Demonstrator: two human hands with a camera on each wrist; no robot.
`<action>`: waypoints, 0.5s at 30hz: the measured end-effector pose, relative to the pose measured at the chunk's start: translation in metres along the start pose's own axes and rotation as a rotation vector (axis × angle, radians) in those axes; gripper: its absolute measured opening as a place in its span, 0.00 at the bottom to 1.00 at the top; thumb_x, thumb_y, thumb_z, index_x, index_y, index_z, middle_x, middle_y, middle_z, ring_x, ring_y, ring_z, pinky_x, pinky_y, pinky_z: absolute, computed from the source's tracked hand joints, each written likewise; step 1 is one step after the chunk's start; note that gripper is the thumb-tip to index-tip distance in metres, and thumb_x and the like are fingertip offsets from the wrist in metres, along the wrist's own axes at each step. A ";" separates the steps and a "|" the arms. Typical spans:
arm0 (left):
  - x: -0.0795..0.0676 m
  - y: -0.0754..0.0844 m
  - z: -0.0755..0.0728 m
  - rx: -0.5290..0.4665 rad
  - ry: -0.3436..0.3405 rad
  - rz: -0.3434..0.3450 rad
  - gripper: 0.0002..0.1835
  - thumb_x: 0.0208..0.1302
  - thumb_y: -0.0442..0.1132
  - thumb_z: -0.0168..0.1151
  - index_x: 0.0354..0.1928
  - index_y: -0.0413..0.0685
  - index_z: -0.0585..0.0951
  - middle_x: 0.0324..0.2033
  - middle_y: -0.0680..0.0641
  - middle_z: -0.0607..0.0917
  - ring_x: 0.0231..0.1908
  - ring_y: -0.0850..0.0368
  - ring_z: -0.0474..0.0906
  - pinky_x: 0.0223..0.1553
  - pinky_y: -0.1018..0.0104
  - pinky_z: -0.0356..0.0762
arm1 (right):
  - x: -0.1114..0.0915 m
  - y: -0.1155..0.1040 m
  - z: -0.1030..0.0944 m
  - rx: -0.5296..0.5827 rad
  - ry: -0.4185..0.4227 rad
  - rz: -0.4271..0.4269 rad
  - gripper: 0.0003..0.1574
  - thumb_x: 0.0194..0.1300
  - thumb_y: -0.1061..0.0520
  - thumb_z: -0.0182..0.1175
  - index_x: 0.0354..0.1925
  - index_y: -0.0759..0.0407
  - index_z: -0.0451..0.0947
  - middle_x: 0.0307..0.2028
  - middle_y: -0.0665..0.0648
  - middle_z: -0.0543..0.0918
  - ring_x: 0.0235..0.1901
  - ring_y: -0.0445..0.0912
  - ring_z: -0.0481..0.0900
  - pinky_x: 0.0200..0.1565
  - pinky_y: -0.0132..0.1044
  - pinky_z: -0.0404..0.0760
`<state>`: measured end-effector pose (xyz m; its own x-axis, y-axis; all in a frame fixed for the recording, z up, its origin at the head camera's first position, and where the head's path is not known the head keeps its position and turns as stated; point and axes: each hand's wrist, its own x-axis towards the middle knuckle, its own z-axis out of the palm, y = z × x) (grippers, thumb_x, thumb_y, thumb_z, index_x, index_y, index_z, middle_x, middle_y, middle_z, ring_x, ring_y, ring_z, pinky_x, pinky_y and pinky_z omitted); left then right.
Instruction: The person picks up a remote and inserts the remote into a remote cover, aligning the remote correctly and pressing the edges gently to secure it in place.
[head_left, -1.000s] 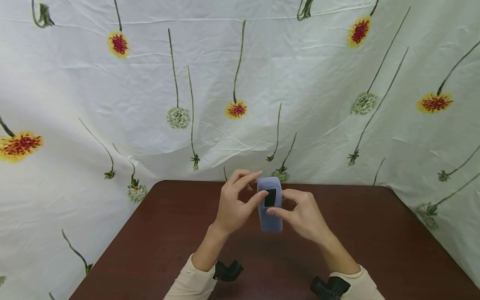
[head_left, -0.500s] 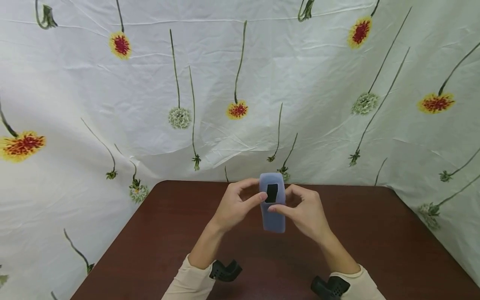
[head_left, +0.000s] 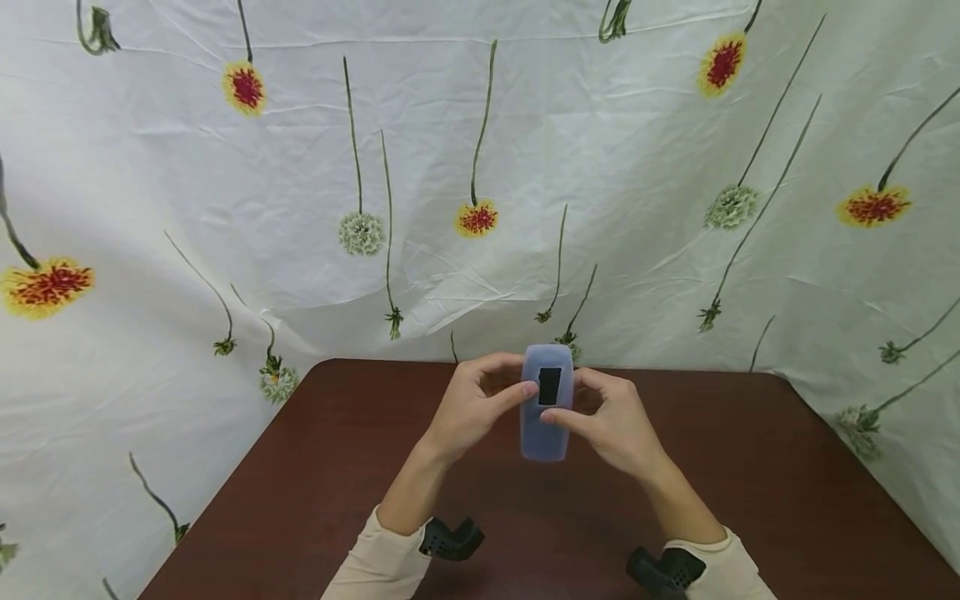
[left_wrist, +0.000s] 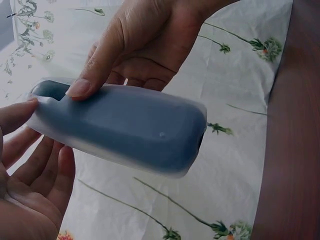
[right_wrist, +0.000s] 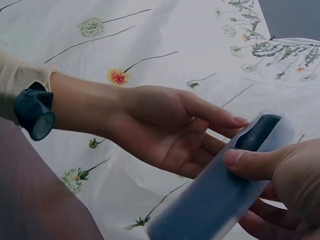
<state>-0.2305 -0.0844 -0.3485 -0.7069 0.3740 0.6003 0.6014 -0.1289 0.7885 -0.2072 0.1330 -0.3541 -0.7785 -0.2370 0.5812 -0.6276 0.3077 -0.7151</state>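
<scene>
Both hands hold up a long, rounded blue case [head_left: 546, 435] with a translucent outer skin and a dark rectangular window [head_left: 550, 386] in its upper half. My left hand [head_left: 474, 408] grips its left side, the thumb at the window's edge and fingers behind. My right hand [head_left: 621, 421] pinches the right side, its thumb pressing just below the window. In the left wrist view the case [left_wrist: 135, 122] lies sideways, its smooth lower end toward the camera's right. The right wrist view shows the case [right_wrist: 205, 200] tilted, with both thumbs beside the window. Fingers behind the case are partly hidden.
A dark reddish-brown table [head_left: 525, 533] spreads beneath the hands. Behind it hangs a white cloth [head_left: 420, 167] printed with flowers. Black wrist cameras [head_left: 452, 540] sit at the cuffs of the light sleeves [head_left: 381, 557].
The left index finger, raised off the case a second ago, has come down to its upper left edge. The case has shifted slightly right and stands more upright.
</scene>
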 end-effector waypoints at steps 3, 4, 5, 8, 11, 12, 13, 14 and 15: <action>-0.001 0.000 -0.001 -0.015 -0.017 -0.007 0.13 0.71 0.30 0.66 0.54 0.36 0.85 0.46 0.42 0.88 0.46 0.47 0.85 0.49 0.56 0.83 | 0.000 0.003 0.001 -0.092 0.056 -0.119 0.20 0.51 0.64 0.82 0.42 0.58 0.86 0.34 0.47 0.86 0.33 0.43 0.85 0.36 0.41 0.84; -0.001 0.000 -0.002 -0.017 -0.023 -0.009 0.13 0.71 0.31 0.66 0.54 0.36 0.85 0.47 0.43 0.87 0.47 0.47 0.85 0.50 0.55 0.83 | 0.001 0.005 0.001 -0.126 0.081 -0.172 0.21 0.49 0.66 0.82 0.42 0.59 0.86 0.35 0.48 0.87 0.34 0.43 0.85 0.38 0.40 0.83; -0.001 0.000 -0.002 -0.019 -0.029 -0.010 0.12 0.71 0.32 0.66 0.54 0.37 0.85 0.47 0.43 0.87 0.48 0.46 0.84 0.51 0.53 0.82 | 0.001 0.007 0.002 -0.163 0.108 -0.225 0.23 0.48 0.67 0.83 0.42 0.59 0.86 0.36 0.48 0.87 0.36 0.43 0.85 0.39 0.41 0.83; -0.001 -0.001 -0.002 -0.012 -0.037 -0.015 0.11 0.70 0.32 0.67 0.53 0.38 0.85 0.47 0.44 0.86 0.49 0.46 0.83 0.51 0.49 0.82 | 0.003 0.011 0.003 -0.242 0.177 -0.358 0.26 0.44 0.69 0.83 0.43 0.61 0.86 0.39 0.52 0.87 0.39 0.44 0.85 0.41 0.43 0.84; 0.000 0.000 -0.001 -0.002 -0.031 -0.006 0.11 0.69 0.30 0.68 0.51 0.37 0.85 0.47 0.43 0.84 0.49 0.47 0.82 0.51 0.47 0.82 | 0.005 0.012 0.003 -0.271 0.210 -0.428 0.26 0.44 0.70 0.83 0.43 0.61 0.85 0.40 0.53 0.87 0.39 0.46 0.85 0.41 0.43 0.84; 0.000 0.000 -0.001 0.000 -0.029 -0.006 0.11 0.68 0.30 0.69 0.51 0.37 0.85 0.48 0.43 0.84 0.50 0.48 0.81 0.52 0.46 0.82 | 0.005 0.012 0.003 -0.278 0.215 -0.441 0.25 0.45 0.71 0.82 0.42 0.61 0.84 0.40 0.53 0.87 0.40 0.46 0.85 0.42 0.41 0.83; 0.000 0.000 -0.002 0.001 -0.031 -0.002 0.11 0.67 0.30 0.69 0.51 0.36 0.86 0.49 0.42 0.83 0.50 0.48 0.81 0.52 0.46 0.82 | 0.006 0.013 0.003 -0.286 0.218 -0.452 0.25 0.46 0.72 0.82 0.42 0.61 0.84 0.40 0.53 0.86 0.40 0.46 0.85 0.43 0.38 0.82; 0.000 0.000 -0.002 -0.002 -0.037 -0.001 0.12 0.67 0.29 0.70 0.51 0.37 0.86 0.49 0.42 0.83 0.50 0.47 0.81 0.52 0.45 0.82 | 0.006 0.013 0.003 -0.296 0.219 -0.464 0.25 0.46 0.72 0.81 0.42 0.60 0.83 0.40 0.53 0.86 0.40 0.47 0.84 0.44 0.36 0.81; 0.000 0.000 -0.002 -0.003 -0.044 -0.004 0.13 0.66 0.29 0.71 0.51 0.37 0.86 0.50 0.42 0.82 0.50 0.47 0.81 0.52 0.45 0.82 | 0.006 0.013 0.003 -0.306 0.220 -0.473 0.25 0.47 0.74 0.81 0.42 0.60 0.83 0.40 0.53 0.85 0.40 0.47 0.84 0.45 0.34 0.80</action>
<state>-0.2311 -0.0863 -0.3478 -0.6921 0.4146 0.5908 0.5977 -0.1298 0.7912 -0.2200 0.1330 -0.3605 -0.3751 -0.2269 0.8988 -0.8488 0.4739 -0.2346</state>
